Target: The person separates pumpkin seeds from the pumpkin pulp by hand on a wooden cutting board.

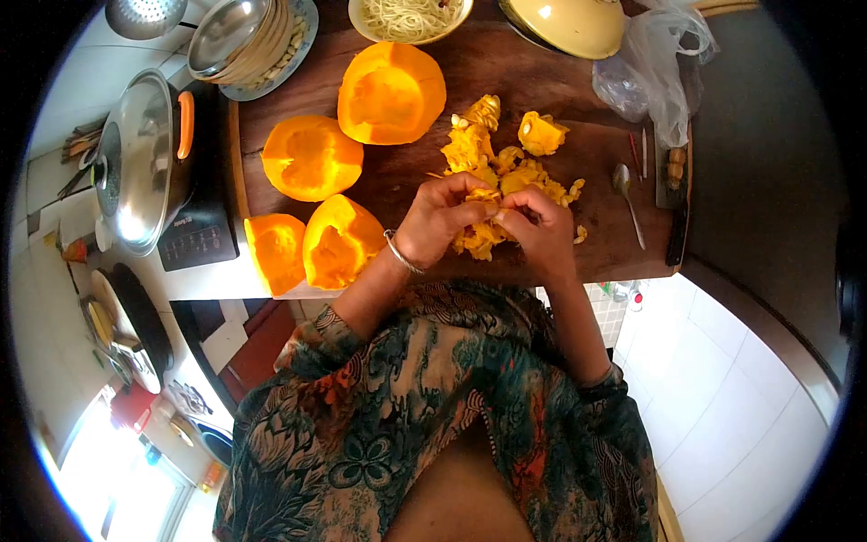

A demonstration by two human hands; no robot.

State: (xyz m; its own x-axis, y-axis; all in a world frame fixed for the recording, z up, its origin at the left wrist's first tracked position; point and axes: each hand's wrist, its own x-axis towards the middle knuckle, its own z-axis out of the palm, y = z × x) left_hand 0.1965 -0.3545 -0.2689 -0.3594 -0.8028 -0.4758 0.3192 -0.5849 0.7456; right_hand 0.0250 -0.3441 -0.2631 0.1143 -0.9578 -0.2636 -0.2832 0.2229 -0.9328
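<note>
Close together over a heap of stringy pumpkin pulp, my left hand and my right hand pinch a small piece of pulp between thumbs and fingers. Seeds in that piece are too small to make out. A bracelet circles my left wrist. Hollowed orange pumpkin pieces lie cut side up left of the heap, and one smaller cut piece is close to my left forearm. A separate clump of pulp sits beyond my right hand.
A metal spoon and a knife lie at the right of the wooden board. Plastic bags, a yellow lid and a bowl of shredded food stand behind. On the left is a lidded pan on a cooktop.
</note>
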